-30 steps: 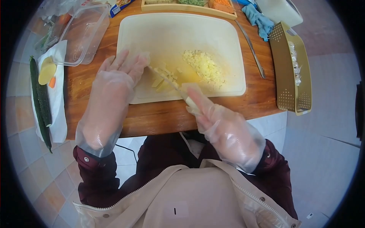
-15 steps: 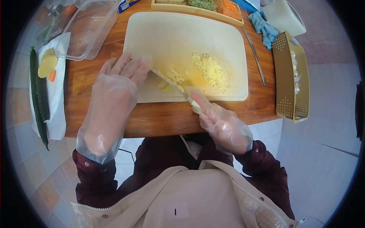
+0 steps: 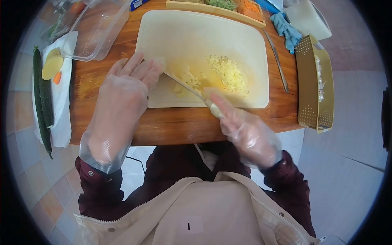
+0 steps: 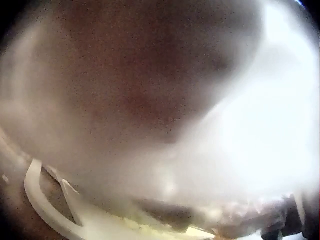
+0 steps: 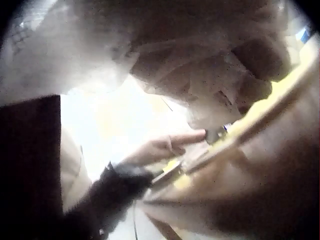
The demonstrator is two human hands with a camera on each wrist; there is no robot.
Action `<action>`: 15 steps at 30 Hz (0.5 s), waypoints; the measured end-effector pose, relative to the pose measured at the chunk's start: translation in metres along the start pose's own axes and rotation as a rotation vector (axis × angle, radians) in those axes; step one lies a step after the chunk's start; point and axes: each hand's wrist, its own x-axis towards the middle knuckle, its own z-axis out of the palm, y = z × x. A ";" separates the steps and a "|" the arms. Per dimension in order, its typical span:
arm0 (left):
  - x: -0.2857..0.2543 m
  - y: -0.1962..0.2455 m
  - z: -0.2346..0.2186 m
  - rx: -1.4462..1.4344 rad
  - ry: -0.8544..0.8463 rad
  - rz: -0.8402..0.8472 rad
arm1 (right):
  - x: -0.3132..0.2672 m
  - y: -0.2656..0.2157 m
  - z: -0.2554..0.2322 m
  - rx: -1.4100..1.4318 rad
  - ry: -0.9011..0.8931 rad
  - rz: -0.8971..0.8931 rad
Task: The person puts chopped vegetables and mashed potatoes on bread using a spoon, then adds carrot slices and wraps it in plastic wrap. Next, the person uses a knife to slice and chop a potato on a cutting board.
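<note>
On the white cutting board (image 3: 175,32) lie a heap of finely chopped yellow pieces (image 3: 230,75) and, left of it, thin yellow strips (image 3: 190,79). The gloved right hand (image 3: 249,132) grips the pale handle of a knife (image 3: 188,86), its blade slanting up-left over the strips. At the blade's far end is the gloved left hand (image 3: 124,98), fingers extended over the board's left edge; whether it touches the blade cannot be told. Glove plastic blurs most of both wrist views; the left hand (image 5: 167,149) shows in the right one.
Left: a clear plastic container (image 3: 98,28), two cucumbers (image 3: 43,98), a cut yellow piece (image 3: 53,64) and a carrot piece (image 3: 57,77) on white paper. Behind the board, a wooden tray (image 3: 216,12) of chopped foods. Right: a metal utensil (image 3: 277,61), blue cloth (image 3: 286,32), gold basket (image 3: 306,81).
The right hand and knife handle have shifted a little right and down, and the blade lies over the strips at a slightly different place. The whole head view has also shifted somewhat.
</note>
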 end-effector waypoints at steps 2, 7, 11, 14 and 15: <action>-0.001 0.001 -0.005 -0.021 0.002 -0.010 | -0.001 -0.013 -0.004 0.070 0.017 -0.053; -0.005 0.005 -0.004 -0.072 0.028 -0.053 | 0.003 -0.012 0.013 -0.124 0.051 0.027; -0.005 0.006 -0.010 -0.023 -0.006 -0.033 | 0.001 -0.005 0.004 -0.096 0.075 0.005; -0.006 0.004 -0.009 -0.037 -0.016 -0.011 | -0.004 -0.013 0.004 -0.059 0.074 -0.001; -0.009 0.005 -0.008 -0.052 -0.004 -0.008 | -0.004 -0.015 0.007 -0.094 0.061 0.038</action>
